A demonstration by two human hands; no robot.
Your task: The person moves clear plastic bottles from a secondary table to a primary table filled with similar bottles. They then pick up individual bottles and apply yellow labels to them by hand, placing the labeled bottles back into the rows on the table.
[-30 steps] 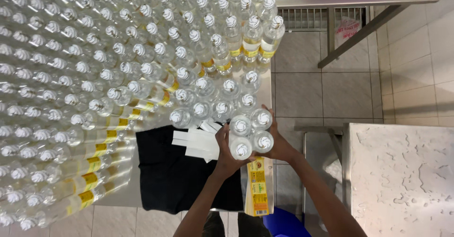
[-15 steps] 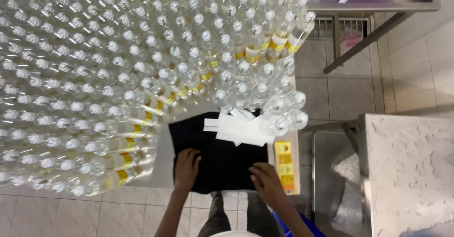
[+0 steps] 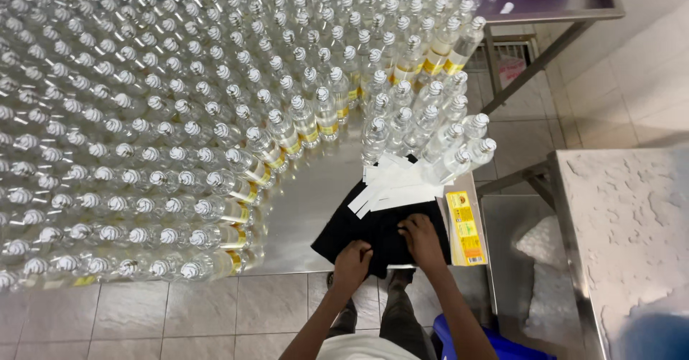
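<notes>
While both your hands rest flat on the cloth, nothing is gripped.
Left hand and right hand lie open, apart; the cloth looks soft, light — pinch its edge.

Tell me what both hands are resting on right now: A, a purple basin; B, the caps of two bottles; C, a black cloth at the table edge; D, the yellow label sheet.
C: the left hand and right hand both press on the black cloth, apart from the bottles.
</notes>
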